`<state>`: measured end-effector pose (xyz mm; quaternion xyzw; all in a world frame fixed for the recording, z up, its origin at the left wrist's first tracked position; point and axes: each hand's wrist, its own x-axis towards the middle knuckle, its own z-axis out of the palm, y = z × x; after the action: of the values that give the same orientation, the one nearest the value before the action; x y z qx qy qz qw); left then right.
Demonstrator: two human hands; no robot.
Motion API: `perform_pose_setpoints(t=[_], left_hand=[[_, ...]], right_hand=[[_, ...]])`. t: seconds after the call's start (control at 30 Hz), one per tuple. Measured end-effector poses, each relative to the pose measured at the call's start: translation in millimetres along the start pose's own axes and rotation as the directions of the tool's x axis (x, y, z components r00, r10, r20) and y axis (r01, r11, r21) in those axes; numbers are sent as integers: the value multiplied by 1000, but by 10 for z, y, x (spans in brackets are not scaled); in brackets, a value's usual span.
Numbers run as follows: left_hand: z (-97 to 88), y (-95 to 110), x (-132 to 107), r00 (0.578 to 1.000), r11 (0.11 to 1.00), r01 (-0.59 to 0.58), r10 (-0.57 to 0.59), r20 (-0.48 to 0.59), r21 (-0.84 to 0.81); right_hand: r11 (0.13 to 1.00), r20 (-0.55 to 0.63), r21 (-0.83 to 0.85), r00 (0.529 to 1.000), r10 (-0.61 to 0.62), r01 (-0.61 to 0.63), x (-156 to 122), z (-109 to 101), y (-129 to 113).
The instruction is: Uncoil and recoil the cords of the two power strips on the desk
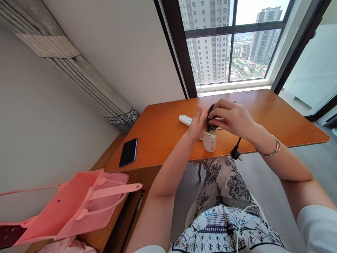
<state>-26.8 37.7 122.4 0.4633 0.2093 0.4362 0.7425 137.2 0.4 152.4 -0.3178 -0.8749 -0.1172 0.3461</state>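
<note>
A coil of black cable [212, 117] is held between my two hands above the table. My left hand [198, 124] is closed around the coil's left side, thumb pointing up. From the right, the bent fingers of my right hand [230, 116] pinch the same coil. One end of the cable hangs below my right hand, with a black plug [236, 153] at the table's front edge. Directly under the coil is a whitish block [210, 141]; whether the cable joins it is hard to see. A white elongated object [185, 120] lies partly hidden behind my left hand.
The orange-brown wooden table [158, 137] stands below a window [231, 45]. A dark phone [128, 152] lies near its left edge. An open pink bag [79, 203] rests on a lower wooden surface at left. A tied curtain [86, 77] hangs beside the wall.
</note>
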Motion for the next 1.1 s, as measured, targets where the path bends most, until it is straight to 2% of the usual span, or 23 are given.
perform_pose_setpoints(t=[0.13, 0.33, 0.43, 0.53, 0.67, 0.8, 0.97, 1.1], left_hand=[[-8, 42, 1, 1000, 999, 7, -7, 4, -39], [-32, -23, 52, 988, 991, 136, -135, 77, -13], [-23, -42, 51, 982, 988, 150, -151, 109, 22], [-2, -38, 46, 981, 987, 144, -151, 118, 72], [38, -27, 37, 982, 987, 119, -133, 131, 110], [42, -12, 13, 973, 985, 126, -146, 178, 117], [61, -9, 3, 958, 974, 121, -165, 234, 189], [107, -8, 2, 945, 961, 115, -183, 271, 250]], right_hand=[[999, 107, -22, 993, -44, 47, -71, 28, -73], [997, 51, 51, 997, 58, -61, 23, 60, 42], [984, 18, 100, 989, 144, -146, 82, 55, 124], [976, 60, 121, 983, 173, -179, 111, 25, 160], [971, 150, 150, 975, 163, -186, 142, -80, 178], [958, 223, 214, 965, 142, -190, 141, -275, 269], [914, 363, 284, 915, 178, -290, 75, -509, 478], [882, 312, 334, 922, 230, -332, 70, -570, 535]])
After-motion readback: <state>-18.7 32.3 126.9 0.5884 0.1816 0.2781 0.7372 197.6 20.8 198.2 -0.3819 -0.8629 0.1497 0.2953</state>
